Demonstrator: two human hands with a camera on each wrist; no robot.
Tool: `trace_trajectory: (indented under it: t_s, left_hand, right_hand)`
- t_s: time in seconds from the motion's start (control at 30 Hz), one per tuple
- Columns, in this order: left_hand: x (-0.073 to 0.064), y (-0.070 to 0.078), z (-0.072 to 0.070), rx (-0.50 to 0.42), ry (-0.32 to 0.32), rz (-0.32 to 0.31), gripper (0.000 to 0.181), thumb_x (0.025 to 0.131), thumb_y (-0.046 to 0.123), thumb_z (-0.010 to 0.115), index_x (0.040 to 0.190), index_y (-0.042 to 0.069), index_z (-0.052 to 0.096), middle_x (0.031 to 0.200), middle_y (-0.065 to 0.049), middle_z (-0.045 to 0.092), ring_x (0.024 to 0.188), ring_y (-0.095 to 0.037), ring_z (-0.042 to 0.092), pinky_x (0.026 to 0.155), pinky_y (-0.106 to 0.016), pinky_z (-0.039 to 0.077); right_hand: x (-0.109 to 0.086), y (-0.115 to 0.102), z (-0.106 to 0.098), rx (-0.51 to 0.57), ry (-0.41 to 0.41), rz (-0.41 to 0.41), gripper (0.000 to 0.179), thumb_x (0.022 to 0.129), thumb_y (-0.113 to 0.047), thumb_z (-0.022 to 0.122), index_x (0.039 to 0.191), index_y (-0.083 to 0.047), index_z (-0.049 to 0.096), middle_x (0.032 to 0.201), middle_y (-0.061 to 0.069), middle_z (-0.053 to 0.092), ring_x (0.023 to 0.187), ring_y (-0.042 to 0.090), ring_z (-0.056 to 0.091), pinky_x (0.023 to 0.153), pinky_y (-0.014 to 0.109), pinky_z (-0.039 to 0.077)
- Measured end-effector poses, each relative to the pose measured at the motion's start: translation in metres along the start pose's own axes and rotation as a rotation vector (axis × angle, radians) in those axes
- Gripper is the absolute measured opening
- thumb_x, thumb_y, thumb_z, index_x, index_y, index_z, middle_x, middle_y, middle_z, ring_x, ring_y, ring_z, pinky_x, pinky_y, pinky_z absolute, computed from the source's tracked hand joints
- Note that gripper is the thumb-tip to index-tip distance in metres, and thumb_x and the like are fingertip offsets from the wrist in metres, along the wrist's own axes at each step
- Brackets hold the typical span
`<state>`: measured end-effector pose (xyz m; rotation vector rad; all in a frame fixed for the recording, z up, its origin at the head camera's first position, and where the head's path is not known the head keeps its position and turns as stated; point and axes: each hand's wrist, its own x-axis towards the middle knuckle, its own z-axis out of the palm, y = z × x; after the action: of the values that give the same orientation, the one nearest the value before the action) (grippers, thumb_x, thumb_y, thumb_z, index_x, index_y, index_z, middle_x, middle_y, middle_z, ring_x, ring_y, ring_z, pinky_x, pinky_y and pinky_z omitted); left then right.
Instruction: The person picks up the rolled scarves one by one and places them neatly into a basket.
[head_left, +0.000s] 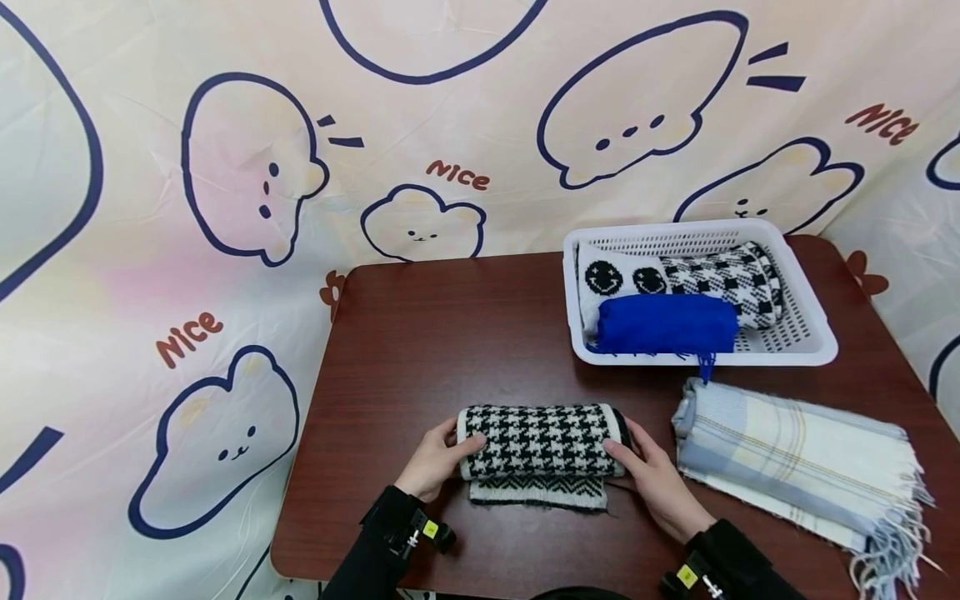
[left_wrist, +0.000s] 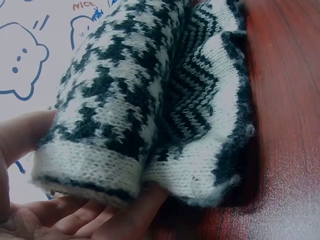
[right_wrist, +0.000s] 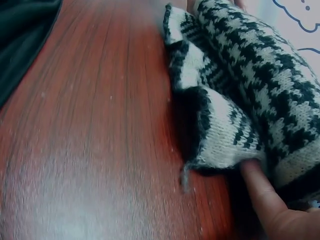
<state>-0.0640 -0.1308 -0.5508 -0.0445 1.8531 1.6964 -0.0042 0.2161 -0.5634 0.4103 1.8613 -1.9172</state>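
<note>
A black-and-white houndstooth knitted scarf point(head_left: 540, 437) lies rolled up near the table's front. From under the roll sticks out a flat end with a zigzag pattern point(head_left: 536, 493), its edge wavy in both wrist views. My left hand point(head_left: 435, 460) holds the left end of the roll, thumb on top and fingers underneath. At the opposite end, my right hand point(head_left: 663, 482) grips the roll with its thumb on the upper side. One right finger point(right_wrist: 262, 192) touches the edge of the loose end; the other right fingers are mostly hidden.
Behind stands a white plastic basket point(head_left: 813, 342) holding a rolled blue scarf point(head_left: 667, 325), a black-and-white checked scarf point(head_left: 750, 275) and a white smiley-face scarf point(head_left: 588, 292). Right of my hands lies a folded pale blue-and-cream plaid scarf point(head_left: 795, 467) with fringe. A printed curtain point(head_left: 262, 317) surrounds the brown table point(head_left: 450, 333).
</note>
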Motion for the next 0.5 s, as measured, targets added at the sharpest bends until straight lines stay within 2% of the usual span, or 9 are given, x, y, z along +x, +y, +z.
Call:
trace_trajectory:
  t_s: [0.13,0.2,0.27,0.37,0.5]
  left_hand:
    - [-0.0001,0.0004,-0.0005,-0.042,-0.011,0.000,0.085,0.109,0.030,0.068,0.169,-0.003,0.018,0.165,-0.032,0.036,0.149,-0.048,0.042,0.117,-0.052,0.048]
    - [0.0001,0.0003,-0.0007,-0.073,-0.021,0.001,0.083,0.109,0.028,0.067,0.169,-0.003,0.019,0.164,-0.032,0.039,0.147,-0.047,0.046,0.115,-0.050,0.050]
    - [0.0006,0.0000,-0.0010,-0.108,-0.032,0.000,0.080,0.110,0.025,0.066,0.169,-0.004,0.020,0.162,-0.031,0.043,0.143,-0.044,0.052,0.111,-0.045,0.054]
    - [0.0010,-0.0006,-0.0019,-0.125,-0.037,0.005,0.079,0.110,0.023,0.065,0.168,-0.005,0.020,0.159,-0.030,0.047,0.138,-0.038,0.058,0.106,-0.040,0.057]
    - [0.0016,0.0004,-0.0027,-0.128,-0.032,0.009,0.080,0.110,0.024,0.066,0.168,-0.004,0.020,0.158,-0.029,0.049,0.136,-0.036,0.059,0.105,-0.039,0.058]
  right_hand:
    - [0.0000,-0.0016,0.0028,0.028,0.013,0.006,0.082,0.113,-0.043,0.057,0.174,-0.018,0.007,0.177,0.018,0.018,0.149,0.028,0.043,0.103,0.028,0.056]
    - [0.0003,-0.0026,0.0034,0.045,0.017,0.000,0.080,0.113,-0.041,0.057,0.174,-0.020,0.010,0.176,0.018,0.021,0.142,0.021,0.052,0.103,0.034,0.058]
    - [0.0005,-0.0036,0.0036,0.043,0.021,-0.007,0.079,0.113,-0.041,0.057,0.174,-0.020,0.012,0.176,0.017,0.022,0.137,0.015,0.055,0.103,0.035,0.058]
    - [0.0008,-0.0052,0.0036,0.038,0.015,-0.012,0.079,0.112,-0.042,0.057,0.174,-0.022,0.012,0.177,0.017,0.021,0.141,0.018,0.052,0.104,0.036,0.058]
    - [0.0015,-0.0071,0.0040,0.046,0.017,-0.009,0.079,0.113,-0.041,0.057,0.174,-0.023,0.011,0.177,0.017,0.020,0.146,0.026,0.047,0.104,0.035,0.058]
